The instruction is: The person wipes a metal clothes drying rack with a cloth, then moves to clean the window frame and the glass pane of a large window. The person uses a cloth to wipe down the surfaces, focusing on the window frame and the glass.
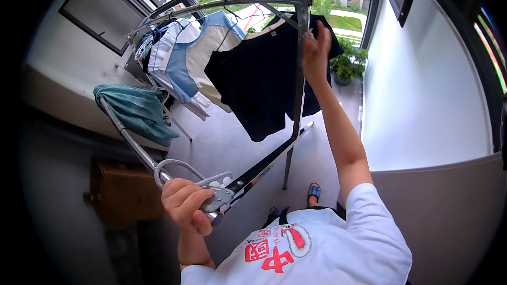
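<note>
My left hand [184, 204] is closed around the near end of a metal tube of the clothes drying rack [134, 142], beside a riveted joint plate [218, 200] and a loop of grey cord [178, 162]. My right hand [318, 47] is raised at the upright post of the rack, fingers partly spread; whether it grips the post is unclear. Behind that post hangs a black short-sleeved top [261, 71]. Further along the upper rail [222, 3] hang a blue and cream top [210, 47] and white garments [174, 39] on hangers. A teal cloth [134, 111] drapes over the low tube.
A potted plant [346, 61] stands by the window at the back right. White wall [424, 99] borders the right side. A cardboard box [126, 190] sits at the lower left. The rack's legs rest on the tiled floor [222, 126] near my slippers [314, 190].
</note>
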{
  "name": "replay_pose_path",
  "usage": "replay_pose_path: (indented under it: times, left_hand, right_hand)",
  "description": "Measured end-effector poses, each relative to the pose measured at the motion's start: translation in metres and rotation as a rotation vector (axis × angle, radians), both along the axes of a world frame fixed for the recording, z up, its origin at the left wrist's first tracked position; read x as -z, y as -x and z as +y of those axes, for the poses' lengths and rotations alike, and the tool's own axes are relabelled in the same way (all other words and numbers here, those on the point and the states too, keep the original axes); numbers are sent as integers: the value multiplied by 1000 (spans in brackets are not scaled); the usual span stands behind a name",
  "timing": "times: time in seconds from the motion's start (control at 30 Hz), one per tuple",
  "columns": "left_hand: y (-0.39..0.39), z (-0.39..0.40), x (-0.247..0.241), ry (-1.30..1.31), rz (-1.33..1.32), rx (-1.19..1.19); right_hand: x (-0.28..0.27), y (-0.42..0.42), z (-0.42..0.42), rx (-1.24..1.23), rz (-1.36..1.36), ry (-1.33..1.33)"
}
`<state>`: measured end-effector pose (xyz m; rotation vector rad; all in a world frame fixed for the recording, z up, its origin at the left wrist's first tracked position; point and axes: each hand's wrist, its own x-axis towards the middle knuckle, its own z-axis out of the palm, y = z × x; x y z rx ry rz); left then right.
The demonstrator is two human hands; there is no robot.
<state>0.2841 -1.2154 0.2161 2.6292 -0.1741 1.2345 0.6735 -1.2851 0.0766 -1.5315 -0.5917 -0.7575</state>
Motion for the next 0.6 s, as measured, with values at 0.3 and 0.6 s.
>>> replay_pose_path:
  times: [0.3, 0.6]
  left_hand:
    - [1, 0, -8, -5, -26, -19]
    - [-4, 0, -9, 13, -26, -43]
  right_hand:
    - [9, -2, 16, -380, 168, -138]
    - [-28, -47, 22, -330, 280, -87]
